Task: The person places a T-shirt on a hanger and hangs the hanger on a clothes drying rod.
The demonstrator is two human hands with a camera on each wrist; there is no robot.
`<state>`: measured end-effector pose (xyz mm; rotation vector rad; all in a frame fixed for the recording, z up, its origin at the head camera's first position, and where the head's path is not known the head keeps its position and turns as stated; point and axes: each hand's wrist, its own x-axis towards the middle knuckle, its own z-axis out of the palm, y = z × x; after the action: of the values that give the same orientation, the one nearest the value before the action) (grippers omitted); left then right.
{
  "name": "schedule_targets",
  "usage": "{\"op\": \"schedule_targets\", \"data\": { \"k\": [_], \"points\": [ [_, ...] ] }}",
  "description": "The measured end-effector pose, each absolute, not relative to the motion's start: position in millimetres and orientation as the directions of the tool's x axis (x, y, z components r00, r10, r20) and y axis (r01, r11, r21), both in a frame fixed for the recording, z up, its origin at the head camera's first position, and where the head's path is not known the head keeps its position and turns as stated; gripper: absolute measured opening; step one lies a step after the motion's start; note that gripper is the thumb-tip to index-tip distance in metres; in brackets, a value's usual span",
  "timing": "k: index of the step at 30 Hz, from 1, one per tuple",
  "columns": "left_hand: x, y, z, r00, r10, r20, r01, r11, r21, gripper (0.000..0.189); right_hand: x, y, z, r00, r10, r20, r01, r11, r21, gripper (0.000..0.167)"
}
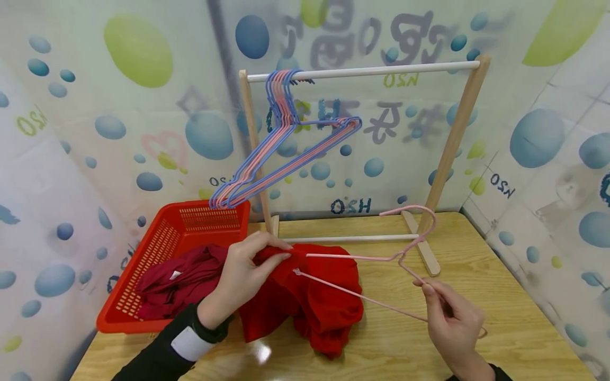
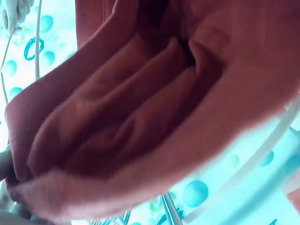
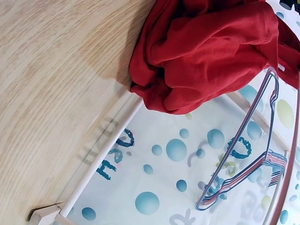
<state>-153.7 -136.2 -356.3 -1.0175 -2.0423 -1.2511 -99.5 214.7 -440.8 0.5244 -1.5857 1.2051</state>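
My left hand [image 1: 248, 270] pinches the edge of a red garment [image 1: 333, 307] between thumb and fingers, and the cloth hangs down over the table. A pink wire hanger [image 1: 352, 257] is in my right hand [image 1: 452, 317], gripped along its wire below the hook. Its hook points up and its far corner lies at the garment's edge, close to my left fingertips. Seen from the left wrist, the garment's folds [image 2: 122, 112] fill most of the view. In the right wrist view the red cloth [image 3: 211, 56] bunches at the top; my right hand is out of that view.
Behind stands a rack with a white rail [image 1: 362, 71] and wooden posts. Several blue and pink hangers [image 1: 286, 124] hang at its left end. A red plastic basket [image 1: 119, 280] on the left holds dark red clothing [image 1: 190, 280]. Everything sits on a wooden table [image 1: 400, 354].
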Motion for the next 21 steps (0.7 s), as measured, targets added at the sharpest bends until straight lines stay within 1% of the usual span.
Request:
{"op": "schedule_targets", "data": {
  "k": [5, 13, 17, 21],
  "points": [
    [-152.8, -129.0, -358.9, -0.586, 0.328, 0.741, 0.809, 0.293, 0.51, 0.027, -98.6, 213.3, -439.6, -0.375, 0.218, 0.901, -0.796, 0.423, -0.434, 0.046],
    [-153.8, -125.4, -360.3, -0.6, 0.33, 0.729, 0.797, 0.326, 0.509, 0.024, -99.2, 211.1, -439.8, -0.376, 0.189, 0.907, -0.804, 0.421, -0.42, 0.046],
    [-156.0, -125.4, -360.7, -0.6, 0.358, 0.715, 0.798, 0.331, 0.504, 0.024, -99.8, 212.4, -441.1, -0.375, 0.176, 0.91, -0.788, 0.457, -0.413, 0.051],
    [-158.9, -127.9, -359.1, -0.6, 0.412, 0.686, 0.799, 0.363, 0.48, 0.023, -100.8, 214.3, -442.1, -0.385, 0.163, 0.908, -0.772, 0.483, -0.414, 0.051]
  ]
}}
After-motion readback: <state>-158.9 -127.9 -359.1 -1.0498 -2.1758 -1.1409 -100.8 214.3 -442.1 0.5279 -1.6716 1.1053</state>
